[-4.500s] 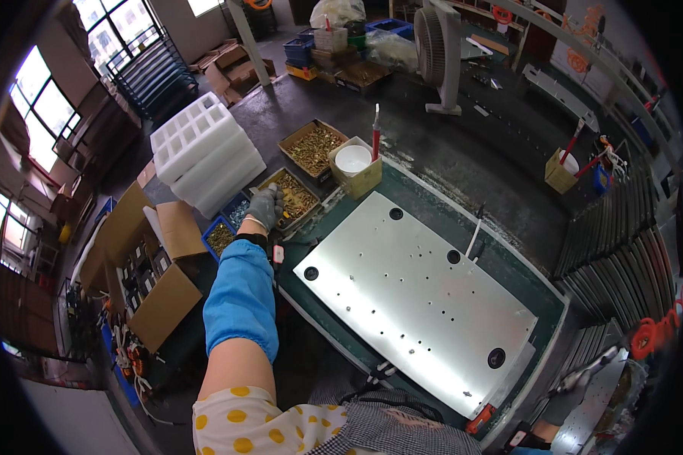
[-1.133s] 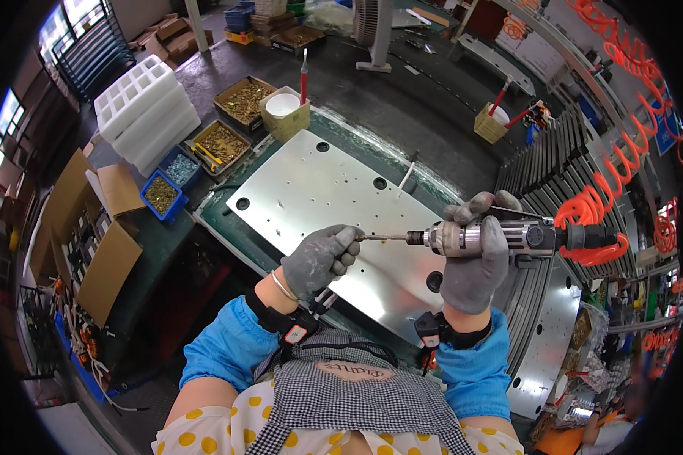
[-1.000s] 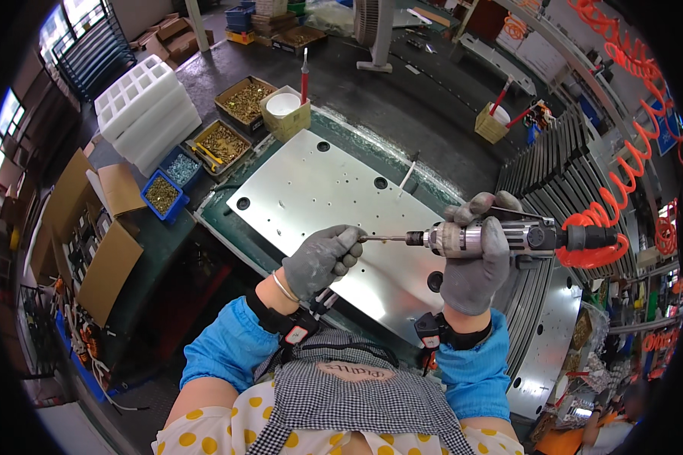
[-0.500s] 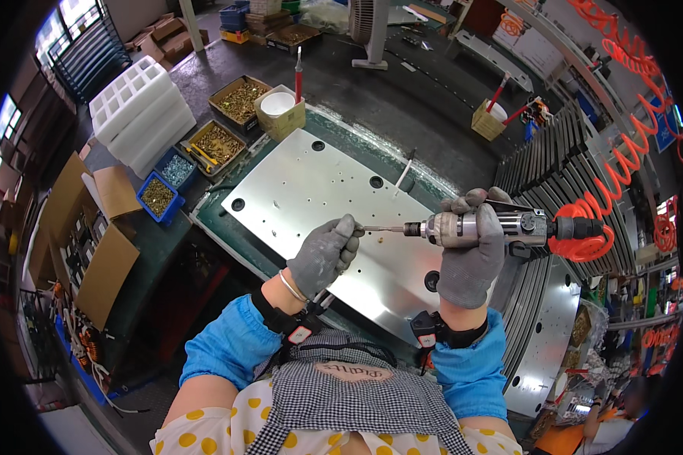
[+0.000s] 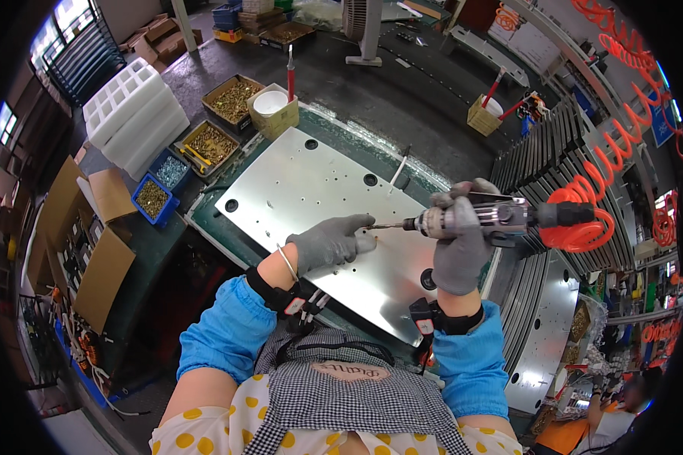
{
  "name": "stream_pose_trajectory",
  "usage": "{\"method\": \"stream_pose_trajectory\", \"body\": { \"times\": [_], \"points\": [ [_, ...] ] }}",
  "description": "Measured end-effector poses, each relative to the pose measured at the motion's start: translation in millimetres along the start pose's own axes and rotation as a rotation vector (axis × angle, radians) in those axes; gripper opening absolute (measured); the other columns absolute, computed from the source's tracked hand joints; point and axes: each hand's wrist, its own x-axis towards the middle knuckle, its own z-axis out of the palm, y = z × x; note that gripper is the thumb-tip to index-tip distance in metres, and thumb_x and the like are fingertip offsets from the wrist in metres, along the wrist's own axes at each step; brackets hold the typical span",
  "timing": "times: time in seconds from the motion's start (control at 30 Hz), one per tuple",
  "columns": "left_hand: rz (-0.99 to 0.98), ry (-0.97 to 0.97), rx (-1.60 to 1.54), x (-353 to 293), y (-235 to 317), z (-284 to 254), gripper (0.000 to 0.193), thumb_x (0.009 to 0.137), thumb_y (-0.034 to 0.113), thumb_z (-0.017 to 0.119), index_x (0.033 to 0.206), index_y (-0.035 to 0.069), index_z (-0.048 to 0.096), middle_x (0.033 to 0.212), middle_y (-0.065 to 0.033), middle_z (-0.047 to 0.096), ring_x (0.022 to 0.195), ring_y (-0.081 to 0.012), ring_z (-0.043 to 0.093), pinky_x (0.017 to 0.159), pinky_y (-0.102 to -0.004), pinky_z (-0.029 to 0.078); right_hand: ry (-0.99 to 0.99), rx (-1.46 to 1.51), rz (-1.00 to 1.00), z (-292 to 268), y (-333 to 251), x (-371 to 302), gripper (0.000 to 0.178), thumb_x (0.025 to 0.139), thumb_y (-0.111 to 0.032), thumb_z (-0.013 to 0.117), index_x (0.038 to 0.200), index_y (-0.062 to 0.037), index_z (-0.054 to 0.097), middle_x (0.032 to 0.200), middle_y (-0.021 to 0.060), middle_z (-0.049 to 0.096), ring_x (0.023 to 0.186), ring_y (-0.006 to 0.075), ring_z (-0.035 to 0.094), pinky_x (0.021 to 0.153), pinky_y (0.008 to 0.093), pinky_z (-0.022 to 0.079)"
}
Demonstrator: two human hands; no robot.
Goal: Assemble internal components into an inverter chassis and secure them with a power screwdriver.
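Note:
My right hand, in a grey work glove, is wrapped round a silver-and-black air drill. The drill lies level with its chuck facing left. A thin drill bit juts from the chuck toward my left hand, which is gloved in grey too. My left index finger and thumb are stretched out and slightly apart at the bit's tip; whether they touch it I cannot tell. Both hands are above a shiny metal plate with small holes and several black round inserts.
Left of the plate are blue bins, trays of brass-coloured parts, white foam blocks and an open carton. A coiled orange air hose hangs at right, beside stacked metal panels. A red-handled tool stands by a white cup.
My left thumb and index finger have gone from a pinch at the bit's end to stretched out and apart. The drill has shifted slightly left, still in my right hand.

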Motion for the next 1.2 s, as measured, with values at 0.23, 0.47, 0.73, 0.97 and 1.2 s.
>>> {"method": "stream_pose_trajectory", "body": {
  "times": [0.23,0.47,0.73,0.97,1.2],
  "points": [
    [-0.063,-0.008,0.207,-7.0,9.2,-3.6,0.076,0.082,0.034,0.062,0.146,0.000,0.037,0.096,-0.0159,0.065,0.081,-0.0219,0.063,0.074,-0.0333,0.051,-0.099,-0.094,0.002,6.1,19.1,-4.0,0.039,0.084,0.003,0.067,0.118,-0.0057,0.052,0.102,0.0083,0.059,0.087,0.0167,0.063,0.061,0.0267,0.056],
    [-0.045,-0.029,0.039,-6.2,-2.0,-4.1,0.072,0.083,0.031,0.062,0.143,-0.003,0.039,0.095,-0.0133,0.064,0.082,-0.0207,0.062,0.074,-0.0318,0.051,-0.181,-0.316,0.084,23.7,14.0,-2.4,0.038,0.081,0.003,0.070,0.115,-0.0052,0.054,0.098,0.0059,0.061,0.085,0.0124,0.062,0.065,0.0254,0.054],
    [-0.101,-0.085,-0.343,3.2,-31.4,-17.3,0.044,0.086,0.014,0.059,0.126,-0.003,0.050,0.101,-0.0127,0.063,0.086,-0.0176,0.064,0.072,-0.0279,0.055,-0.347,-0.362,0.175,38.0,34.1,19.3,0.036,0.082,0.002,0.069,0.114,-0.0039,0.054,0.092,0.0042,0.062,0.076,0.0096,0.060,0.065,0.0234,0.050],
    [0.062,-0.032,-0.852,-7.7,-52.8,-14.7,0.037,0.096,0.005,0.052,0.131,-0.004,0.044,0.115,-0.0153,0.061,0.088,-0.0196,0.068,0.072,-0.0282,0.060,-0.231,-0.281,0.200,54.0,11.5,19.2,0.038,0.083,0.007,0.060,0.118,-0.0072,0.052,0.099,0.0098,0.059,0.072,0.0136,0.060,0.050,0.0244,0.046],
    [0.018,0.083,-0.554,-26.7,-24.4,-2.8,0.036,0.093,0.009,0.061,0.126,-0.001,0.055,0.094,-0.0077,0.067,0.071,-0.0091,0.064,0.060,-0.0216,0.053,-0.155,0.065,0.013,42.7,-29.7,2.6,0.037,0.087,-0.001,0.058,0.122,-0.0083,0.052,0.104,0.0082,0.059,0.088,0.0195,0.060,0.066,0.0314,0.054]
  ]
}}
